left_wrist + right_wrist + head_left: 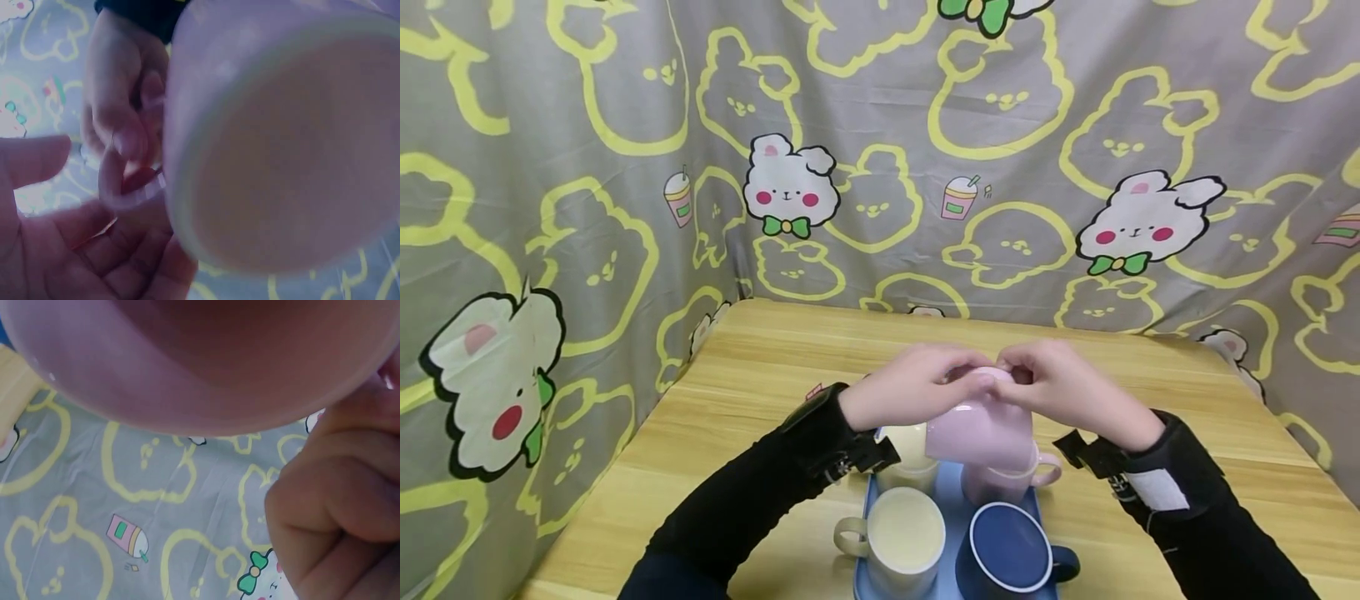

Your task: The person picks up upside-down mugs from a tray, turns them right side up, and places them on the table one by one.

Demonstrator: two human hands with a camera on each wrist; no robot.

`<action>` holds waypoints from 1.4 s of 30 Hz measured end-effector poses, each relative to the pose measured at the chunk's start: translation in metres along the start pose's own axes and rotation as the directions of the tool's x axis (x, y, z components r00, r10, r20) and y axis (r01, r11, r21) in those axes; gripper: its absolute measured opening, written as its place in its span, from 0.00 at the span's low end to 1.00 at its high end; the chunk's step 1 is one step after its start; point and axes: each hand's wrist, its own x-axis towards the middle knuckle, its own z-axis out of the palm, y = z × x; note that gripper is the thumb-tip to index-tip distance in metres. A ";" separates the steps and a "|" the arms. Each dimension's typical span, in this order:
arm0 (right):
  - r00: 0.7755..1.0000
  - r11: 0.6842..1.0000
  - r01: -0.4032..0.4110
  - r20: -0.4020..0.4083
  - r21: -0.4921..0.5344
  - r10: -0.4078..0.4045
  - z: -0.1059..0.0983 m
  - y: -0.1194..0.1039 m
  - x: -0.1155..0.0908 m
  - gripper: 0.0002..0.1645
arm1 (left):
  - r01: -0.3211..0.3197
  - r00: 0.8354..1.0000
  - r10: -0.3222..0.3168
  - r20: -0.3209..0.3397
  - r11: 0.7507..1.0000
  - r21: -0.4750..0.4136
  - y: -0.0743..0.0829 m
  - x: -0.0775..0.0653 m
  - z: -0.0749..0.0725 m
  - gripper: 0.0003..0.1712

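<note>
A pink mug (977, 429) is held up on its side above the blue tray (951, 500), its handle at the top. Its pale base (300, 156) faces the left wrist camera, and its hollow inside (250, 350) shows in the right wrist view. My right hand (1060, 379) pinches the handle (112, 181) between thumb and curled fingers. Beside that handle is my left hand (917, 383), thumb standing apart from it in the left wrist view. The left fingers (134, 250) reach behind the handle toward the mug's side.
On the tray stand a cream mug (906, 533) at front left, a navy mug (1011, 546) at front right, another cream mug (906, 454) behind and a second pink mug (1000, 485) under the raised one. A patterned curtain (880, 275) hangs behind the wooden table (775, 350).
</note>
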 end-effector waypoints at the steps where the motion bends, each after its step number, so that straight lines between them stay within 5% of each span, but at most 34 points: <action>1: 1.000 1.000 -0.003 0.007 0.004 0.003 0.001 -0.001 0.000 0.18 | 0.009 1.000 -0.009 -0.005 1.000 -0.006 0.002 0.003 0.001 0.17; 4: 0.999 1.000 -0.017 0.033 0.013 0.017 0.003 -0.004 0.001 0.17 | 0.056 0.998 -0.056 -0.014 0.998 0.007 0.007 0.008 0.002 0.14; 12: 0.995 0.997 -0.069 0.075 0.033 0.066 0.006 -0.010 0.002 0.19 | 0.143 0.988 -0.146 0.039 0.987 0.073 0.015 0.015 0.006 0.24; 22: 1.000 0.994 0.026 0.003 0.106 -0.027 0.013 -0.005 0.002 0.13 | 0.210 0.969 -0.194 0.153 0.973 -0.099 0.004 0.017 -0.002 0.22; 25: 1.000 0.987 0.025 -0.013 0.161 -0.023 0.010 0.000 -0.002 0.05 | 0.228 0.967 -0.199 0.161 0.955 -0.189 -0.004 0.014 -0.003 0.23; 27: 1.000 0.980 -0.001 -0.027 0.200 0.006 0.006 0.005 -0.007 0.10 | 0.247 0.965 -0.214 0.150 0.933 -0.263 -0.009 0.012 -0.005 0.23; 32: 0.976 0.943 -0.193 -0.046 0.270 0.213 -0.009 0.020 -0.026 0.18 | 0.287 0.954 -0.288 0.080 0.810 -0.512 -0.025 0.003 -0.017 0.14; 36: 0.936 0.901 -0.312 -0.062 0.301 0.345 -0.014 0.038 -0.046 0.22 | 0.235 0.936 -0.350 -0.031 0.688 -0.686 -0.049 -0.009 -0.029 0.15; 39: 0.915 0.881 -0.349 -0.087 0.319 0.394 -0.013 0.051 -0.063 0.23 | 0.172 0.904 -0.413 -0.112 0.590 -0.789 -0.069 -0.021 -0.036 0.20; 42: 0.898 0.864 -0.367 -0.112 0.346 0.426 -0.010 0.062 -0.077 0.24 | 0.099 0.847 -0.503 -0.173 0.470 -0.877 -0.090 -0.032 -0.042 0.23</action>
